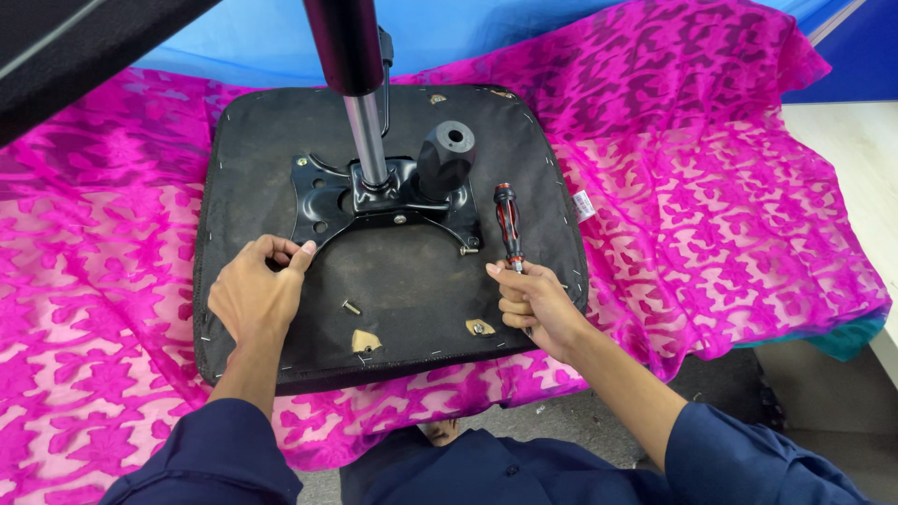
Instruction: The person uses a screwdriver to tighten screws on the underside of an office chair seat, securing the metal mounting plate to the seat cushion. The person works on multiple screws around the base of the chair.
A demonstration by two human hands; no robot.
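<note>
Left hand (pixel 254 297) curled on black mounting plate's (pixel 323 192) near-left corner, steadying it on upturned seat base (pixel 402 281). Right hand (pixel 535 304) closed round red-black screwdriver (pixel 508 224), handle pointing far. Loose bolt (pixel 351 307) lay between hands.

A pink patterned cloth (pixel 711 178) covers the surface, blue fabric (pixel 253 42) behind it.

Dk navy long sleeves, bare hands, no gloves/jewelry.
</note>
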